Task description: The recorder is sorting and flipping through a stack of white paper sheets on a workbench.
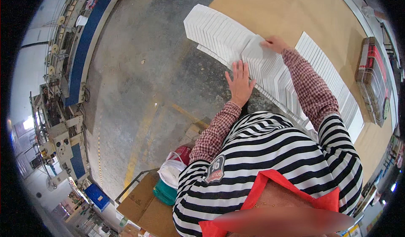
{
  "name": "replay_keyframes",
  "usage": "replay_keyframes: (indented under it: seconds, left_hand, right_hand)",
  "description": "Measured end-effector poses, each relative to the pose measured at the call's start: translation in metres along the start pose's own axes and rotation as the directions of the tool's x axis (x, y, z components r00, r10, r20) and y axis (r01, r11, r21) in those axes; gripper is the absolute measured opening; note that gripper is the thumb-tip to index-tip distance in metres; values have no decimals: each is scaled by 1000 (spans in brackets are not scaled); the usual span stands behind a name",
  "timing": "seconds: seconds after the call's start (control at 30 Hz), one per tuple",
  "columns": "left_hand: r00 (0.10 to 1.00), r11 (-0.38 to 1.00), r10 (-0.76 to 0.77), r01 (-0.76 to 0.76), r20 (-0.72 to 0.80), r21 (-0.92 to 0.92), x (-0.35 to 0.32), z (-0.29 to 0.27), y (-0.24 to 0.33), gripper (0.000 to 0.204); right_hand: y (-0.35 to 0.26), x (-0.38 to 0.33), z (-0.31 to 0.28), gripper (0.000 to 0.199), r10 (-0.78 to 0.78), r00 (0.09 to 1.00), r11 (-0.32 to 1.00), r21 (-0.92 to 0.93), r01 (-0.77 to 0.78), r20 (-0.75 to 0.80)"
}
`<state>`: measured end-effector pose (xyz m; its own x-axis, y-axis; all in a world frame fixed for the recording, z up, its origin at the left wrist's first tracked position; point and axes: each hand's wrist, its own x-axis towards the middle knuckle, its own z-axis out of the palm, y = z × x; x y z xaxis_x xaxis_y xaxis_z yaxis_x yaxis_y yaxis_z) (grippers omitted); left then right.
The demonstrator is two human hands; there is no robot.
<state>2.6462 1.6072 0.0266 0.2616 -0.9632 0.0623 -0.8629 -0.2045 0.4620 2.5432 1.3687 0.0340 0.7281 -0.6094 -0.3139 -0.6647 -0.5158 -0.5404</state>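
Observation:
A long row of overlapping white paper pieces (219, 28), fanned like shingles, runs along the near edge of the tan table. They look like flat envelopes or folded sheets; I cannot tell which. My left hand (240, 85) lies with fingers spread at the row's near edge, fingertips on the paper. Across the row, my right hand (276, 44) has its fingers curled closed on the far edge of a white paper piece (254, 47) in the middle. A second fanned row of white paper (322, 57) lies beyond my right forearm and is partly hidden by it.
A plastic-wrapped bundle (373, 81) with red and grey sides sits on the tan table (270, 5) at the right. Beside my left elbow are a cardboard box (145, 201), a white bag (171, 171) and a green item (164, 191). Machinery (63, 140) lines the far left.

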Motion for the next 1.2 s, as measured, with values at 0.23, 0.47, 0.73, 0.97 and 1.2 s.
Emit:
replay_keyframes:
  seconds: [0.23, 0.47, 0.73, 0.97, 1.2]
  left_hand:
    - [1000, 987, 9, -5, -20, 160, 2, 3, 1, 67]
    - [1000, 981, -12, 17, -26, 194, 4, 5, 0, 66]
    - [999, 978, -15, 24, -44, 209, 2, 5, 4, 65]
    - [999, 979, -35, 41, -30, 201, -2, 6, 5, 66]
    - [998, 973, -56, 62, -32, 223, -1, 7, 3, 67]
  right_hand:
    - [27, -2, 18, 40, 98, 990, 977, 199, -77, -99]
    - [23, -1, 26, 36, 15, 984, 987, 159, 14, -179]
    - [18, -5, 26, 26, -28, 968, 990, 128, 62, -250]
    - [-5, -3, 8, 19, -276, 906, 936, 126, 330, -323]
    - [-22, -2, -12, 29, -94, 990, 993, 64, 101, -101]
